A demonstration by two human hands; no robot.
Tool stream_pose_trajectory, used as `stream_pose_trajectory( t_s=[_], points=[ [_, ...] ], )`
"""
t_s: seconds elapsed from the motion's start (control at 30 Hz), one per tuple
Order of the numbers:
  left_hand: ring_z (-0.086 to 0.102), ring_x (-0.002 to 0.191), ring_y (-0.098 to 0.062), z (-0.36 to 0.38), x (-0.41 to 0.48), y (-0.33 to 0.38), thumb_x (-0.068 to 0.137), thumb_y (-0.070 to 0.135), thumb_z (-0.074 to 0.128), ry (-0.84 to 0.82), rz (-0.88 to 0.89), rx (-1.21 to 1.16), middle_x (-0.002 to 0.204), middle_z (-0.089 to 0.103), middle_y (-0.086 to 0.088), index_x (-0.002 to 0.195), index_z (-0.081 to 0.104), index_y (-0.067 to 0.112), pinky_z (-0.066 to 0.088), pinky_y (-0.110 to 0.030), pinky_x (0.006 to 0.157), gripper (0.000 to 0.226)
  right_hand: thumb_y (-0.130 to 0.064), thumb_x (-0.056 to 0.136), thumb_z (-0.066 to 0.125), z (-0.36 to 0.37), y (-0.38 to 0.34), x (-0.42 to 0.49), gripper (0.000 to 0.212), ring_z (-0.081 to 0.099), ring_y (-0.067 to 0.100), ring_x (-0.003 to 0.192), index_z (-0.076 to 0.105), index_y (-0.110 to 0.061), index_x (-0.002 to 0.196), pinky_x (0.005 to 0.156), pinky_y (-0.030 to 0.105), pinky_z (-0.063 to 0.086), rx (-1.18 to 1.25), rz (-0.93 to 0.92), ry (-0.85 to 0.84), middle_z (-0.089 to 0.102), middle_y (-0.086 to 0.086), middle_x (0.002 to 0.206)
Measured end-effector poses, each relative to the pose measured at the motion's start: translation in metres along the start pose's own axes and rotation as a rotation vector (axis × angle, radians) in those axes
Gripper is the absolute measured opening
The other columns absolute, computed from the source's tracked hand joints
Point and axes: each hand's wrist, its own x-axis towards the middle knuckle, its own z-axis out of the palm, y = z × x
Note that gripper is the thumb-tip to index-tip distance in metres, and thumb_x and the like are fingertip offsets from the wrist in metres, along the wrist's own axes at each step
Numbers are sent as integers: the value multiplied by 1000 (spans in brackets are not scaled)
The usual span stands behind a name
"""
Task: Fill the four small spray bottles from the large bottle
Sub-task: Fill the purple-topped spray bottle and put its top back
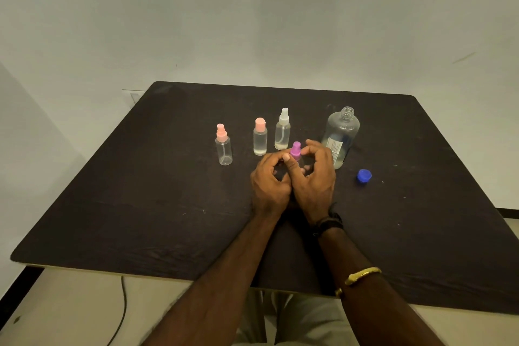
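A small clear spray bottle with a purple top (295, 150) stands at the table's middle. My left hand (270, 181) and my right hand (314, 177) curl round it from both sides and hide most of its body. Behind them stand three small bottles: one with a pink spray top (223, 146) at the left, one with a pink cap (260, 136) holding clear liquid, and one with a white spray top (282, 130). The large clear bottle (340, 136) stands uncapped to the right, with liquid low inside. Its blue cap (364, 176) lies on the table further right.
The bottles stand on a dark cloth-covered table (140, 205) set against a pale wall. A dark cable (122, 306) hangs below the front edge at the left. My right wrist wears a dark band and a gold bangle.
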Motion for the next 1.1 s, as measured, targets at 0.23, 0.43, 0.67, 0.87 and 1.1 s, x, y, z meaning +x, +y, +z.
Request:
stream_pose_trajectory(
  t_s=[0.23,0.43,0.67,0.87,1.1],
  points=[
    [68,97,-3,-1,-1,1,86,5,79,-20,-24,-44,105,67,14,113,69,21,57,-19,82,33,-31,87,77,-2,-4,-1,41,56,9,119,58,-15,120,85,13,48,6,-28,14,44,-12,146],
    [66,103,-3,-1,-1,-2,88,9,75,-43,-40,7,114,65,10,122,67,15,56,-19,88,35,-23,92,60,-3,-9,-4,31,43,-14,124,67,-9,119,96,2,36,0,-67,-7,45,5,150],
    [64,101,1,0,0,-2,90,12,74,-42,-49,14,113,65,10,122,67,13,55,-16,88,32,-33,90,59,-2,-4,-4,35,56,16,112,68,-10,115,92,44,54,-34,-65,32,55,5,122],
    [63,102,7,0,0,-3,86,8,78,-41,-45,16,112,65,12,121,67,15,55,-15,87,37,-34,89,71,-3,-6,-5,41,63,8,108,59,-21,126,91,41,56,42,5,20,66,-6,115],
    [63,104,6,-1,1,-3,84,9,81,-76,-61,-6,114,63,13,125,65,15,55,-15,87,45,-37,92,63,-2,-8,-6,30,63,14,110,58,-32,121,91,46,56,13,-10,1,65,-6,116]
  ],
)
